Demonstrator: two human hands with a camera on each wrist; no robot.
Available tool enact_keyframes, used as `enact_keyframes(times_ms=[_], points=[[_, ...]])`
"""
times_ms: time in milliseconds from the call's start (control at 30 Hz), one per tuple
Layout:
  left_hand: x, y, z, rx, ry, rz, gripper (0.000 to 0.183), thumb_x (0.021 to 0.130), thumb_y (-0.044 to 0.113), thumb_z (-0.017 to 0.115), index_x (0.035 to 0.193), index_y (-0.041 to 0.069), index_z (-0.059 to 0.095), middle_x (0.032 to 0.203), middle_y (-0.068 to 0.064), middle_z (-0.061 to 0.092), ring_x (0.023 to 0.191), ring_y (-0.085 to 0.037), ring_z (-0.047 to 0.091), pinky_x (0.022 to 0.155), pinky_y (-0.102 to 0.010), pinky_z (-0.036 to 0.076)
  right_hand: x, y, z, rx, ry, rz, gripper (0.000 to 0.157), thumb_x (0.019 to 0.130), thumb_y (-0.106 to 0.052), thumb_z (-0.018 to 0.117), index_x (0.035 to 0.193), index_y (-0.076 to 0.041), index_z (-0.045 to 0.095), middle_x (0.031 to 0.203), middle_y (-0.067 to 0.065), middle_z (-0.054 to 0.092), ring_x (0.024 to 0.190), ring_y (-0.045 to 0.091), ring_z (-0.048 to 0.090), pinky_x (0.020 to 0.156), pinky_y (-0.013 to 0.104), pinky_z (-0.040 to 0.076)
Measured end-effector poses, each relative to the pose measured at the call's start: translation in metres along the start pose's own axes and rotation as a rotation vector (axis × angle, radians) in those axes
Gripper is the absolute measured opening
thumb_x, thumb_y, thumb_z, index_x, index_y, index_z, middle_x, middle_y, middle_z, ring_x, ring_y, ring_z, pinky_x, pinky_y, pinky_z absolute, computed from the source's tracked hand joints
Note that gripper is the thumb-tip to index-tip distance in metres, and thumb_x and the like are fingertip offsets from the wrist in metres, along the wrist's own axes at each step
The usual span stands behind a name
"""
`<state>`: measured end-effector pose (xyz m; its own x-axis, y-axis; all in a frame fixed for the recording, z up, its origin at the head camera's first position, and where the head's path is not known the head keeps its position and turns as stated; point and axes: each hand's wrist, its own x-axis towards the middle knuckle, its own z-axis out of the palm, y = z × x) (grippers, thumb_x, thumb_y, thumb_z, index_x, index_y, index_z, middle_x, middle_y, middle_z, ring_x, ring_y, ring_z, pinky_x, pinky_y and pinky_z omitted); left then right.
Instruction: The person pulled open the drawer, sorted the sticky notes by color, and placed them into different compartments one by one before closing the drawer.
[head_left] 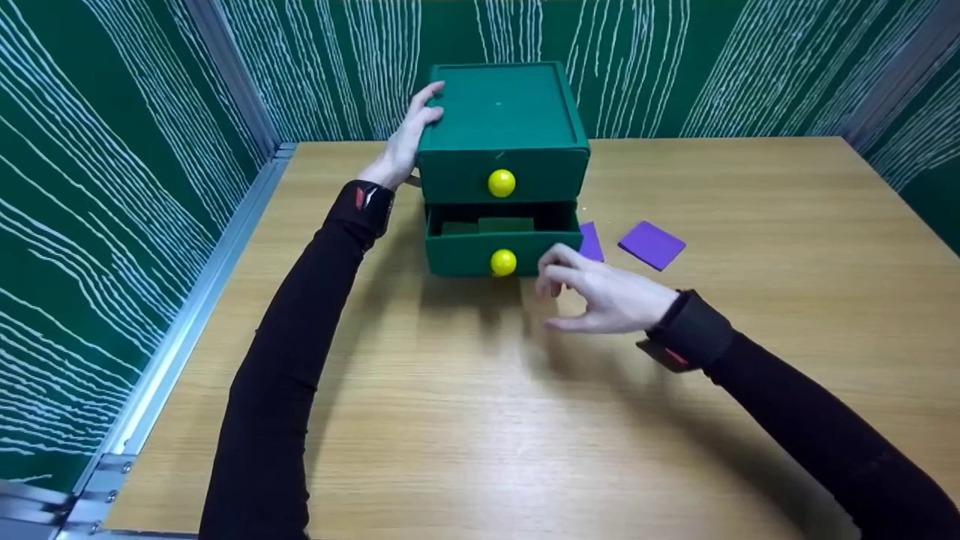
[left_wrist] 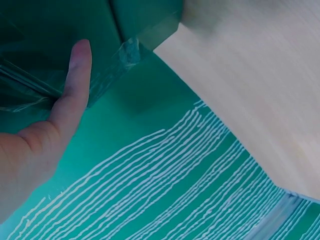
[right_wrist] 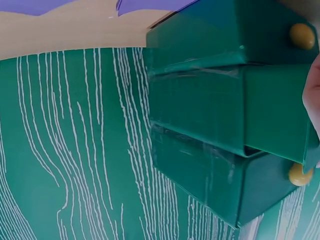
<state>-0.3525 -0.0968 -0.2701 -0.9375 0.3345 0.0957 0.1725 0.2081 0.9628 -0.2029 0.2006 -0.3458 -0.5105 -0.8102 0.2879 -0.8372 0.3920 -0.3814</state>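
A green cabinet (head_left: 499, 112) with yellow ball knobs stands on the table; the right wrist view shows three tiers of it. Its middle drawer (head_left: 465, 256) is pulled out, and a flat green piece (head_left: 506, 225) shows inside. My left hand (head_left: 405, 142) rests against the cabinet's left side, fingertips at the top edge; one straight finger (left_wrist: 75, 90) lies along the side wall. Beside the open drawer's right front corner is my right hand (head_left: 600, 289), fingers loosely bent, thumb apart, nothing between them. In the right wrist view, only part of that hand shows, by the drawer front.
Two purple squares lie on the wooden table (head_left: 750, 300) right of the cabinet: one purple square (head_left: 651, 245) fully visible, another purple square (head_left: 591, 241) partly hidden behind the drawer. Green walls with white streaks (head_left: 337, 67) and metal frame rails (head_left: 202, 300) border the table.
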Motion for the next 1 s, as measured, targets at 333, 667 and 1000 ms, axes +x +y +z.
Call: enact_keyframes(times_ms=[333,667,1000], points=[[-0.003,-0.002,0.001,-0.015,-0.003,-0.011,0.058,0.102,0.033,0.027,0.158,0.027,0.016,0.169,-0.004,0.001,0.153,-0.028,0.01,0.123,-0.05,0.014,0.027,0.03,-0.001,0.07,-0.033,0.124,0.027,0.089,-0.019,0.076,0.108,-0.007,0.062,0.121,0.011,0.048,0.102,0.025,0.058,0.09,0.044,0.053],[-0.002,0.002,-0.002,-0.014,-0.002,-0.021,0.058,0.102,0.034,0.027,0.159,0.031,0.015,0.169,-0.002,0.0,0.153,-0.027,0.01,0.123,-0.051,0.015,0.033,0.032,-0.001,0.055,-0.034,0.134,0.03,0.09,-0.02,0.075,0.112,-0.007,0.061,0.122,0.011,0.049,0.105,0.03,0.059,0.095,0.045,0.052],[-0.001,0.0,0.001,-0.011,0.001,0.0,0.058,0.102,0.033,0.026,0.159,0.029,0.015,0.169,-0.003,0.002,0.154,-0.023,0.011,0.125,-0.044,0.012,0.036,0.022,0.02,-0.054,-0.147,0.128,0.059,0.09,-0.027,0.074,0.139,-0.006,0.049,0.127,0.015,0.056,0.094,0.027,0.065,0.077,0.037,0.056]])
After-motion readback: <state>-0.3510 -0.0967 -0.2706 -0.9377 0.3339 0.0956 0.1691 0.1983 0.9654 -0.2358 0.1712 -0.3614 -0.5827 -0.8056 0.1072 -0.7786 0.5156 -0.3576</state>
